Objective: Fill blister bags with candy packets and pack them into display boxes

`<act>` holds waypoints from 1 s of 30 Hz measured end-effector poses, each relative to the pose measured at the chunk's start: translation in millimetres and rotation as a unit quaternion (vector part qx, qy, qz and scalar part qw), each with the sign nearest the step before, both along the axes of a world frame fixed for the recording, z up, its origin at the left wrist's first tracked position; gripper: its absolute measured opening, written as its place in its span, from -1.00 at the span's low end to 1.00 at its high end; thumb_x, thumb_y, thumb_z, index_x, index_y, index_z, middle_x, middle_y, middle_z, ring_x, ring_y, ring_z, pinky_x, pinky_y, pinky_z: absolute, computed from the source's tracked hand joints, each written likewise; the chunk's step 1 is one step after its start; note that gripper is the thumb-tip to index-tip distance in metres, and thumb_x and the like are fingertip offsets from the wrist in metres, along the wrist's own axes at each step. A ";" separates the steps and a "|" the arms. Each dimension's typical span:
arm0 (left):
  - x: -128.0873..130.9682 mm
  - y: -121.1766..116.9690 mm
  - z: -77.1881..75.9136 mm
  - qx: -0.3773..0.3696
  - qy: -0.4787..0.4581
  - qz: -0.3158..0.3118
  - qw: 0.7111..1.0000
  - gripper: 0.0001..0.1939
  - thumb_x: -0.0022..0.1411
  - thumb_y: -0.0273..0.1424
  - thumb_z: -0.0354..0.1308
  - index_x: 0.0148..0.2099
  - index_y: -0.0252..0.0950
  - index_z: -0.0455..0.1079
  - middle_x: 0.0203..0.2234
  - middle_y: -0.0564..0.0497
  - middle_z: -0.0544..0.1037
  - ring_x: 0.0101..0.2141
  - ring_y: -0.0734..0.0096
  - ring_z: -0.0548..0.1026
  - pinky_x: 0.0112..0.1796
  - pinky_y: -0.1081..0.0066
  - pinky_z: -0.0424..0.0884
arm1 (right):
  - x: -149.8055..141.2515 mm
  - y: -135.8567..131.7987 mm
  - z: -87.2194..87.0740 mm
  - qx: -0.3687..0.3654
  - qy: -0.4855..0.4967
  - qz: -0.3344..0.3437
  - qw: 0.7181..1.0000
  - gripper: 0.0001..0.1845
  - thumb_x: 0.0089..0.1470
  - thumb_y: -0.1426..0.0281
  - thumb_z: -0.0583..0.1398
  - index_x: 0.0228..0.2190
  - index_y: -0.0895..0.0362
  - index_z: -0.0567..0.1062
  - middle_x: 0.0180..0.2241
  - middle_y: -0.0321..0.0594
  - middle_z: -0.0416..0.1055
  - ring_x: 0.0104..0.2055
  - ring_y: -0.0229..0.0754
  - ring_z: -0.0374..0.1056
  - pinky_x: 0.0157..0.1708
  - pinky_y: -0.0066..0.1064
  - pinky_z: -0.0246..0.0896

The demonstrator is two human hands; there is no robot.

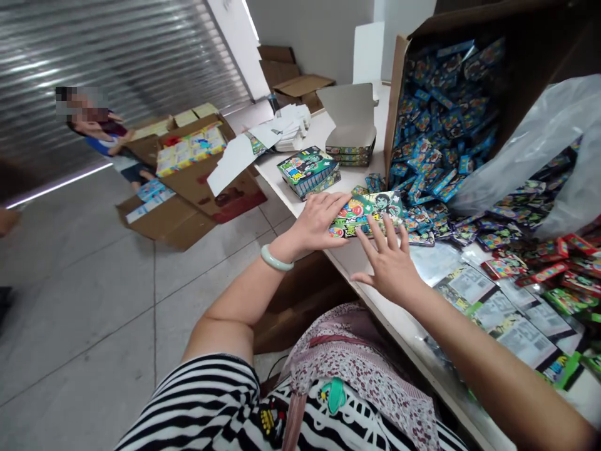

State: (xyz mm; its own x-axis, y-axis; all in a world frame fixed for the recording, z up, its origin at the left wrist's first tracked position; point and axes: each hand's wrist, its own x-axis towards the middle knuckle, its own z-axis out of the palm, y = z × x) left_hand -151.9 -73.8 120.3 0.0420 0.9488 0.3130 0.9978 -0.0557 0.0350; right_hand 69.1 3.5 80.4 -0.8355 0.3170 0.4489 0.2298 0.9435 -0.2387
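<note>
A flat green printed box (370, 210) lies on the white table (404, 326) in front of me. My left hand (317, 222) rests on the box's left end, fingers laid flat over it; a pale green bangle circles that wrist. My right hand (387, 260) hovers at the box's near edge with fingers spread, fingertips touching or just above it. Neither hand grips anything.
A stack of green boxes (308, 170) and an open white-lidded box (351, 134) stand farther along the table. A tipped carton (446, 113) spills several small blue packets. Plastic bags, red and green packs lie right. Another person sits among cartons (188, 181) on the floor.
</note>
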 end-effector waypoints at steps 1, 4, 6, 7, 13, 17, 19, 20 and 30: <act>1.9 -1.3 -0.3 -0.001 0.000 0.003 1.000 -0.04 0.06 -0.01 0.26 0.39 -0.37 0.11 0.25 -0.27 0.33 0.16 -0.06 0.31 0.16 0.07 0.13 | 11.2 4.3 -4.0 -0.033 0.049 -0.013 0.998 -0.27 0.16 -0.04 0.19 0.21 0.12 0.35 0.38 0.15 0.02 0.46 0.29 -0.24 0.35 0.24 -0.31; 8.9 -6.7 -3.4 -0.006 0.004 0.008 1.000 -0.05 0.06 -0.02 0.24 0.39 -0.35 0.11 0.26 -0.26 0.33 0.18 -0.04 0.29 0.18 0.07 0.13 | 32.1 38.7 -16.1 -0.221 0.184 -0.096 0.953 -0.30 0.19 -0.14 0.07 0.14 0.07 0.35 0.29 0.18 0.16 0.38 0.20 0.04 0.25 0.21 0.02; 14.9 -12.8 -7.5 -0.006 0.007 0.015 1.000 -0.06 0.06 -0.04 0.23 0.39 -0.35 0.10 0.27 -0.24 0.32 0.19 -0.04 0.28 0.18 0.06 0.13 | 34.7 68.3 -23.0 -0.407 0.174 -0.098 0.891 -0.26 0.17 -0.24 -0.03 0.09 0.03 0.36 0.17 0.17 0.31 0.21 0.14 0.31 0.06 0.11 0.29; 18.5 -16.9 -10.2 -0.008 0.007 0.019 1.000 -0.07 0.07 -0.04 0.23 0.40 -0.34 0.10 0.27 -0.23 0.32 0.19 -0.04 0.28 0.18 0.05 0.14 | 33.7 80.9 -25.3 -0.500 0.137 -0.068 0.852 -0.25 0.16 -0.27 -0.07 0.04 0.01 0.39 0.07 0.15 0.40 0.10 0.12 0.42 -0.04 0.04 0.38; 40.3 -49.1 -36.5 -0.064 -0.089 -0.035 0.993 -0.23 0.18 0.03 0.16 0.36 -0.15 0.22 0.29 -0.10 0.34 0.21 -0.07 0.29 0.21 0.00 0.11 | 21.1 97.6 -29.0 -0.757 -0.052 0.082 0.646 -0.33 0.11 -0.25 -0.02 -0.11 -0.10 0.57 -0.25 0.01 0.58 -0.12 0.16 0.55 -0.28 -0.02 0.47; 34.6 -73.7 -55.4 -0.059 -0.226 -0.044 0.971 -0.24 0.15 0.05 0.22 0.32 -0.14 0.27 0.27 -0.11 0.35 0.25 -0.01 0.26 0.28 0.07 0.07 | 19.5 74.1 -41.2 -0.775 -0.071 -0.024 0.627 -0.45 -0.03 -0.06 0.16 0.01 -0.28 0.55 -0.18 0.02 0.59 -0.01 0.24 0.51 -0.21 0.06 0.47; 24.2 -90.0 -65.6 0.025 -0.330 0.049 0.943 -0.17 0.14 0.08 0.22 0.34 -0.20 0.21 0.26 -0.21 0.34 0.26 -0.02 0.24 0.30 0.03 0.06 | 22.0 57.7 -46.3 -0.766 -0.045 -0.111 0.632 -0.26 -0.14 -0.02 0.19 0.15 -0.37 0.41 -0.07 0.00 0.56 0.05 0.28 0.45 -0.17 0.17 0.46; 18.0 -98.6 -72.3 0.063 -0.397 0.114 0.908 -0.14 0.15 0.10 0.20 0.36 -0.23 0.18 0.26 -0.26 0.33 0.27 -0.04 0.23 0.29 -0.01 0.08 | 23.0 49.7 -47.7 -0.761 -0.040 -0.142 0.631 -0.17 -0.19 -0.01 0.20 0.20 -0.43 0.31 0.02 -0.02 0.52 0.11 0.28 0.41 -0.17 0.19 0.45; -25.1 -183.9 -152.7 0.023 -0.860 0.149 0.488 -0.21 0.29 0.22 -0.15 0.18 -0.31 0.39 -0.08 -0.21 0.62 -0.05 0.01 0.57 0.00 -0.02 0.47 | -54.7 -12.1 -37.4 -0.722 -0.120 -0.076 0.677 0.04 -0.18 -0.03 0.29 0.31 -0.30 0.06 0.24 0.01 0.28 0.23 0.28 0.28 0.07 0.12 0.36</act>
